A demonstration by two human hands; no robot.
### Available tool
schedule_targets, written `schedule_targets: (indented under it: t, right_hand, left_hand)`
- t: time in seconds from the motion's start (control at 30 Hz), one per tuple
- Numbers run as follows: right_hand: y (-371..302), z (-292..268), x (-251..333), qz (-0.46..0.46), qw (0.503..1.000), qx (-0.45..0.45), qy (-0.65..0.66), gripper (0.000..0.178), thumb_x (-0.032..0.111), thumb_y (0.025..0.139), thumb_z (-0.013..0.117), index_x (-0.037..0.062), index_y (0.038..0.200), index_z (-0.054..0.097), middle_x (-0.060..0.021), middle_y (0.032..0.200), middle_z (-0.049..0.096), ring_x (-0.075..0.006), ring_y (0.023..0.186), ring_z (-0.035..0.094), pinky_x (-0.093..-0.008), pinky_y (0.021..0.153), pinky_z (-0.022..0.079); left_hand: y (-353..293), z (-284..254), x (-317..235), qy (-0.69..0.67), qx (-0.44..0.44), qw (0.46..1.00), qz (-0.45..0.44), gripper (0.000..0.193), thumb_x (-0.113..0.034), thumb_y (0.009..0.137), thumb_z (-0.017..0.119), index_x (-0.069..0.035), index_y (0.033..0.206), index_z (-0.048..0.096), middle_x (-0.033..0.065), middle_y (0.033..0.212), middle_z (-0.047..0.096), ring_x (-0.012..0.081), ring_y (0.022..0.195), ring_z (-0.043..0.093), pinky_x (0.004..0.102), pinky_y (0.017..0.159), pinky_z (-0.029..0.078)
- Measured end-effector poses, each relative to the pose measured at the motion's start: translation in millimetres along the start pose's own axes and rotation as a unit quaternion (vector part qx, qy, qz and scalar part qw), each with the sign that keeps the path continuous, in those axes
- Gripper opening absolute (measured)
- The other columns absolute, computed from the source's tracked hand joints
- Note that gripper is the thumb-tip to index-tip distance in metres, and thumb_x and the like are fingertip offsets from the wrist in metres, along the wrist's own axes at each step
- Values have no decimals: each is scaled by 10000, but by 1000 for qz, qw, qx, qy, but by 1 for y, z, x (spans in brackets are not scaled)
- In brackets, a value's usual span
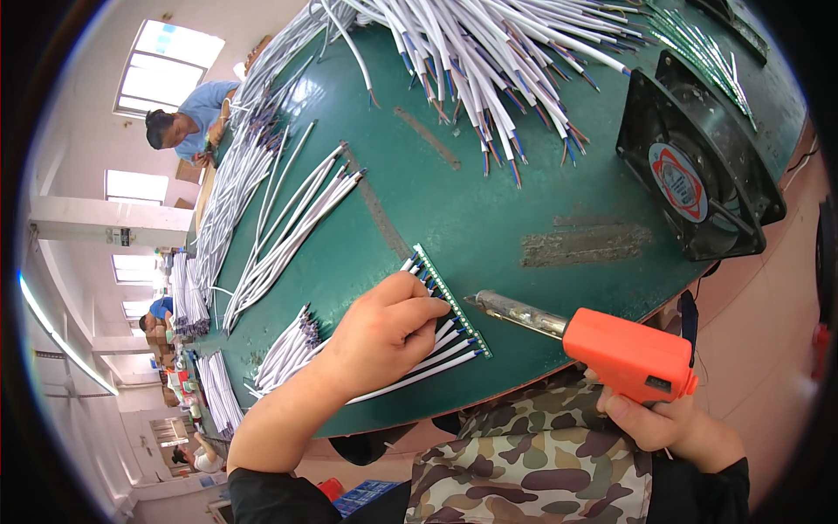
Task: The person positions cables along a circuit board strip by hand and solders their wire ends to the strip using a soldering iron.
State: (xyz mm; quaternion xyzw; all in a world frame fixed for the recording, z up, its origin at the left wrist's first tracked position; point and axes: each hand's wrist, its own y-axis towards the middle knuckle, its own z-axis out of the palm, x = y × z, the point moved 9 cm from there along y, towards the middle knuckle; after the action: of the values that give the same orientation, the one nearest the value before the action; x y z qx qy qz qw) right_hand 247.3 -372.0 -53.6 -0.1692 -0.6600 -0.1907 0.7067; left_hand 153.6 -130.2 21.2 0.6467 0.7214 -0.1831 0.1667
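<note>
My right hand [642,419] grips an orange soldering gun [628,354], its dark metal tip pointing left, just short of a narrow green circuit-board strip [449,297]. Along that strip sit the ends of several white cables [428,368], running off to the left. Over the cables lies my left hand [388,327], fingers closed in a pinch at the strip's edge. Whatever is between those fingertips is hidden.
Loose white cables with stripped coloured ends [471,79] cover the green table's [454,210] far side; further bundles [292,218] lie left. A black fan [690,166] stands right, with green strips [698,52] behind it. Other people [188,127] sit farther left.
</note>
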Motion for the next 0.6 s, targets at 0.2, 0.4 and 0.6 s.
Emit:
schedule_targets:
  t: [0.2,0.4,0.6]
  right_hand:
    - [7,5,5,-10,1000,11,15,350,64,808,735,-18,1141,662,-117,980,698,-311,851,679,-374,779,546]
    - [10,7,11,-53,998,14,20,308,50,813,731,-14,1106,661,-134,994,689,-320,856,677,-380,775,545]
    - [10,10,7,-35,999,30,22,333,56,818,739,-18,1133,656,-149,1042,684,-322,892,682,-384,803,547]
  left_hand:
    - [9,0,-15,85,54,991,83,300,38,712,711,-47,999,732,97,856,596,279,737,615,393,638,516]
    - [3,1,-21,122,48,986,104,352,21,690,738,-45,1036,722,84,869,585,268,730,611,388,625,519]
    - [-1,5,-23,150,34,981,116,386,21,688,738,-36,1069,708,82,891,585,267,759,618,381,642,530]
